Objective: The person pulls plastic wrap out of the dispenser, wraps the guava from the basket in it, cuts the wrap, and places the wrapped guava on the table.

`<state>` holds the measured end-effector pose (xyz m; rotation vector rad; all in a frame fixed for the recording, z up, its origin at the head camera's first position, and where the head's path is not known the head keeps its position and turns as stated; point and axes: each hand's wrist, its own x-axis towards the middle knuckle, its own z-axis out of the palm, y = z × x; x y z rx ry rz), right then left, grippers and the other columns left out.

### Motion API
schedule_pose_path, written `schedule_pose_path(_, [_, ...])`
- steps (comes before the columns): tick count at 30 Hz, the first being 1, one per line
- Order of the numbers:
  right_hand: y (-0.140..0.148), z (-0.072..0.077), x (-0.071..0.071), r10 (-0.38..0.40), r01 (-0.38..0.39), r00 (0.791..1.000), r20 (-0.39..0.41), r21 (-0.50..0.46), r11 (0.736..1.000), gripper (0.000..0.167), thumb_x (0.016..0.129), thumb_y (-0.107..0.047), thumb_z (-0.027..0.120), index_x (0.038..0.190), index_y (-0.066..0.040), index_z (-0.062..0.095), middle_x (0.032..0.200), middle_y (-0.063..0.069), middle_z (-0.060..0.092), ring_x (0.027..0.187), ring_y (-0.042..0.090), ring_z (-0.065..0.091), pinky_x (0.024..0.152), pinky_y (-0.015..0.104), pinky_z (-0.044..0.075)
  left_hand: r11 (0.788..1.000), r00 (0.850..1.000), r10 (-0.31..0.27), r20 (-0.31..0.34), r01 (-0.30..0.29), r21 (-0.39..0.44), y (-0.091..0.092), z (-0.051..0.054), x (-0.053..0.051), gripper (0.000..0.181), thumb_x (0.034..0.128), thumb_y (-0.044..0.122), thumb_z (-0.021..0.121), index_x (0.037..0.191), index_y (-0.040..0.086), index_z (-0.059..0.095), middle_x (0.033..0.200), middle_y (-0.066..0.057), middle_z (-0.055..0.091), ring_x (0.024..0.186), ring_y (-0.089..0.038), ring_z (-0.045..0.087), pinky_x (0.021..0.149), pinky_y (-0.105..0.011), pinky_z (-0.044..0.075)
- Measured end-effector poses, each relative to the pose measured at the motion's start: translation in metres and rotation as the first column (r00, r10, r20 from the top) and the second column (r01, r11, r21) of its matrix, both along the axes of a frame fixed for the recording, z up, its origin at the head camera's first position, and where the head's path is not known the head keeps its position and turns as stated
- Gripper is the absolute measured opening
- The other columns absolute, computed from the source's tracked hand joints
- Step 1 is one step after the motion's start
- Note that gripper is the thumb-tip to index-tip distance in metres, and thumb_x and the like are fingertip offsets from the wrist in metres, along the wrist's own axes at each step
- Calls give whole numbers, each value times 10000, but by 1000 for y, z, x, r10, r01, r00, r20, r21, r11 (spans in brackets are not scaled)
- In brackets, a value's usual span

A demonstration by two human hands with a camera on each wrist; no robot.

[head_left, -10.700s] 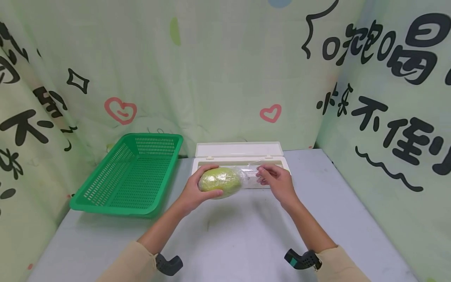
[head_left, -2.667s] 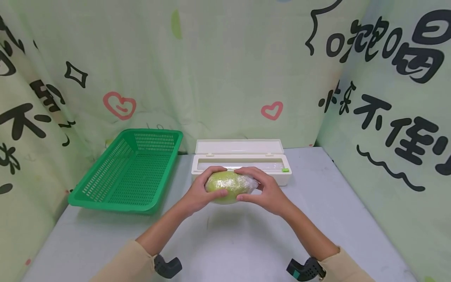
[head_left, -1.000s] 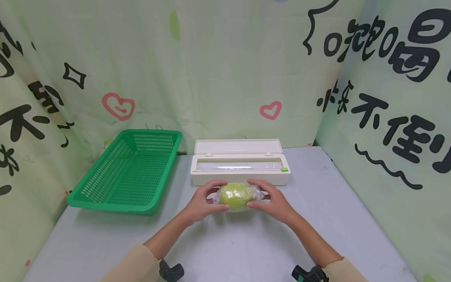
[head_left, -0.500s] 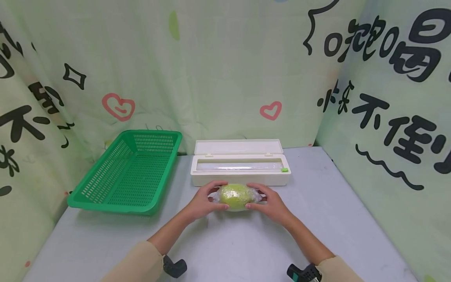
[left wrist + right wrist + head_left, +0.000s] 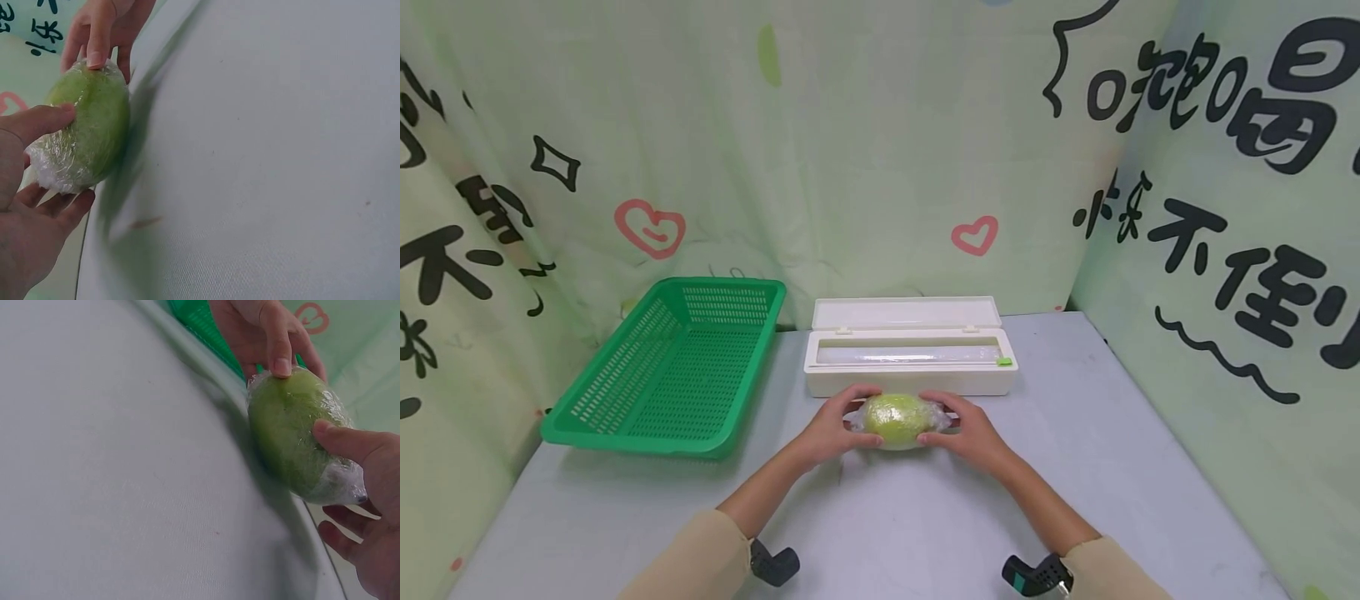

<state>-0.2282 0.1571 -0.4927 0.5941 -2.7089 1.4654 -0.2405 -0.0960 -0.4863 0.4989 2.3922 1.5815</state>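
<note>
A green oval fruit (image 5: 896,419), mango-like in shape, is wrapped in clear cling film with bunched ends. My left hand (image 5: 833,433) holds its left end, thumb on the near side and fingers behind. On the opposite end my right hand (image 5: 972,433) grips likewise. Both thumbs press the film in the left wrist view, where the wrapped fruit (image 5: 94,128) is seen close up. Crumpled film shows by the fingers in the right wrist view too. Whether the fruit touches the table cannot be told. Just behind it stands a white cling film dispenser (image 5: 910,382), lid raised.
A green plastic basket (image 5: 647,447) stands at the left on the white table (image 5: 1075,467). The dispenser has a film roll (image 5: 908,354) inside and a small green slider (image 5: 1004,362) at its right end. Printed curtains (image 5: 865,150) enclose the back and sides.
Earlier my right hand pinched a stretched tail of film while the left held the fruit. The tail is now folded onto the fruit, both hands hold it, and it has come lower and nearer.
</note>
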Motion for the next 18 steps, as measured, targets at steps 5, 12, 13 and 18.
schedule_pose_path(5, [-1,0,1,4,-3,1000,-9,31,1000,629,757,-238,821,1314,-96,567,1324,130,595,1171,290,574,858,312,536,1000,1000,-2,17,1,17,1,-1,2,670,748,108,822,1334,174,504,1413,-71,502,1333,-363,459,1009,-526,455])
schedule_pose_path(12, [1,0,1,6,-9,999,40,52,999,649,768,-256,815,1340,-116,543,1362,132,561,1227,305,545,910,385,532,1000,1000,-22,18,22,1,0,-2,3,676,758,134,817,1347,173,487,1429,-67,482,1354,-355,434,1054,-541,417])
schedule_pose_path(13, [1,-1,1,7,-9,999,43,50,999,657,768,-259,815,1345,-113,537,1366,135,557,1227,308,544,914,393,532,1000,1000,-26,14,26,-4,0,-2,2,675,762,145,816,1349,170,484,1425,-65,485,1353,-354,435,1056,-539,416])
schedule_pose_path(18, [2,-1,1,9,-11,999,43,42,999,682,769,-274,815,1363,-110,522,1381,133,544,1207,304,546,920,410,535,999,1000,-29,-2,29,-29,-3,-2,2,704,770,210,814,1380,155,468,1409,-43,504,1333,-291,454,1073,-496,415])
